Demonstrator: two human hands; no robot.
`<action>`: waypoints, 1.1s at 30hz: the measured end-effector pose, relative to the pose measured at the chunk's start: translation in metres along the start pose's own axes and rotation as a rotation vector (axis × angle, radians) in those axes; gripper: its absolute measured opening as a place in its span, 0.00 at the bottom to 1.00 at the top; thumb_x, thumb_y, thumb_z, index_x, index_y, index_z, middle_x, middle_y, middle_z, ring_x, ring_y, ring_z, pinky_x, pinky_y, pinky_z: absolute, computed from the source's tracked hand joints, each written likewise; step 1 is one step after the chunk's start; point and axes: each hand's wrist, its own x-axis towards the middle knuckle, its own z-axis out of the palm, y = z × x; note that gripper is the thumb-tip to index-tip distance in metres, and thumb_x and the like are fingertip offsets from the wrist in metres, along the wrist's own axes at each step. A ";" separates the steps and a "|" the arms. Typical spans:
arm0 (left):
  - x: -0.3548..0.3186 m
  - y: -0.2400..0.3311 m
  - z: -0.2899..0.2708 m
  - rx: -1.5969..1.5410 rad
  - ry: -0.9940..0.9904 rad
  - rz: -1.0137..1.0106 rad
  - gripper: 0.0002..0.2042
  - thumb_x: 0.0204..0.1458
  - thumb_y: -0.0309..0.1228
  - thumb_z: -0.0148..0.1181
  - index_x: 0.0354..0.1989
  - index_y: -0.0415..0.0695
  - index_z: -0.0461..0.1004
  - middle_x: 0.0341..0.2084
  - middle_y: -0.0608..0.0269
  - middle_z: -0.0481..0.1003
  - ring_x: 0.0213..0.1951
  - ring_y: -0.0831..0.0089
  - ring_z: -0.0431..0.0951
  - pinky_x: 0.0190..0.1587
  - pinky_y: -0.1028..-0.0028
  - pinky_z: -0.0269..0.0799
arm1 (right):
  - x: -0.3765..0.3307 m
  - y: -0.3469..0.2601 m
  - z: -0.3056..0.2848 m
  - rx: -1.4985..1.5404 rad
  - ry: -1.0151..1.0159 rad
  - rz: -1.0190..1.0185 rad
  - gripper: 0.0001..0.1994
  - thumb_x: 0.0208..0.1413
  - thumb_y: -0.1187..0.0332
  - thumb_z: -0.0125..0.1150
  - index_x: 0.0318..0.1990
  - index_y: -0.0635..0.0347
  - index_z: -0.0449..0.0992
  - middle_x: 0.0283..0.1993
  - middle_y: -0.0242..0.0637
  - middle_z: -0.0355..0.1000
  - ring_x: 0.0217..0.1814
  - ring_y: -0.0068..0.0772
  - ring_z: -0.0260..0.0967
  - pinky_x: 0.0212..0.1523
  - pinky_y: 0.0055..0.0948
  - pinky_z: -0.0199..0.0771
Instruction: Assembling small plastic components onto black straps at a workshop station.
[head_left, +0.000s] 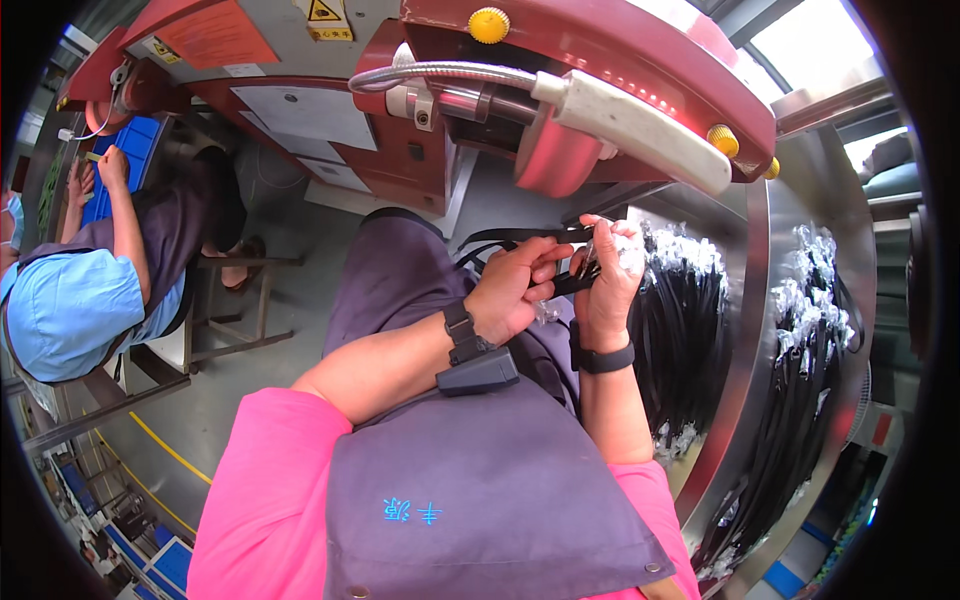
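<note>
A black belt (505, 235) is stretched between my hands over my lap, its strap trailing off to the left. My left hand (507, 290) is closed around part of the strap, fingers pointing right. On the right, my right hand (610, 280) grips the belt near a shiny metal part, with crumpled clear plastic (627, 248) showing by its fingers. Another bit of clear plastic (546, 311) hangs below my left fingers. The fingers partly hide how the belt ends are folded. Beside my right hand lie many black belts (685, 330) with plastic-wrapped ends.
A red machine (660, 60) with a pale handle (640, 125) and a red wheel (553, 155) stands just ahead. Metal trough walls (757, 270) divide the belts from a second bundle (800, 400) at right. A co-worker in a blue shirt (85, 300) sits at left.
</note>
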 end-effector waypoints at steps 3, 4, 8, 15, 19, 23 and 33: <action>0.003 -0.004 -0.004 0.017 -0.008 -0.014 0.07 0.55 0.29 0.55 0.35 0.38 0.72 0.27 0.67 0.72 0.21 0.85 0.59 0.15 0.84 0.50 | 0.002 0.004 -0.004 0.030 0.025 -0.010 0.08 0.59 0.73 0.57 0.37 0.54 0.62 0.36 0.42 0.74 0.18 0.22 0.64 0.17 0.18 0.64; 0.004 -0.005 -0.005 0.022 -0.013 -0.018 0.07 0.55 0.29 0.54 0.35 0.38 0.72 0.26 0.66 0.72 0.21 0.85 0.60 0.15 0.84 0.50 | 0.002 0.004 -0.003 0.037 0.014 -0.009 0.07 0.59 0.72 0.56 0.37 0.54 0.62 0.35 0.40 0.73 0.19 0.23 0.65 0.17 0.19 0.64; 0.003 -0.001 -0.017 0.054 -0.024 -0.181 0.08 0.57 0.32 0.51 0.36 0.40 0.71 0.25 0.63 0.71 0.21 0.81 0.62 0.16 0.82 0.52 | 0.006 -0.002 -0.006 0.069 -0.023 0.017 0.07 0.60 0.71 0.55 0.37 0.54 0.62 0.27 0.34 0.68 0.19 0.26 0.65 0.15 0.20 0.63; 0.005 0.016 -0.041 0.180 0.062 0.085 0.15 0.61 0.41 0.51 0.42 0.40 0.73 0.31 0.66 0.71 0.29 0.77 0.68 0.30 0.74 0.64 | 0.020 -0.045 -0.040 -0.130 0.092 0.152 0.14 0.59 0.66 0.59 0.47 0.63 0.68 0.17 0.26 0.60 0.13 0.21 0.57 0.12 0.19 0.56; 0.006 0.037 -0.040 0.409 -0.056 0.071 0.14 0.61 0.35 0.52 0.49 0.38 0.73 0.35 0.70 0.72 0.33 0.81 0.69 0.36 0.78 0.66 | 0.010 -0.051 -0.037 -0.426 -0.138 0.222 0.21 0.56 0.69 0.60 0.54 0.71 0.67 0.14 0.25 0.60 0.11 0.15 0.55 0.12 0.18 0.53; 0.010 0.033 -0.040 0.278 -0.190 0.095 0.10 0.59 0.27 0.54 0.47 0.40 0.74 0.33 0.68 0.73 0.33 0.82 0.72 0.38 0.82 0.70 | -0.001 -0.044 -0.014 -0.606 -0.369 0.409 0.23 0.54 0.72 0.61 0.59 0.60 0.67 0.16 0.23 0.62 0.15 0.11 0.55 0.15 0.16 0.54; -0.003 0.026 -0.028 0.261 -0.319 0.245 0.09 0.58 0.24 0.54 0.46 0.38 0.74 0.41 0.57 0.77 0.41 0.72 0.78 0.48 0.77 0.75 | -0.003 -0.026 -0.004 -0.831 -0.325 0.156 0.09 0.53 0.74 0.61 0.42 0.62 0.74 0.25 0.29 0.68 0.21 0.15 0.63 0.22 0.20 0.62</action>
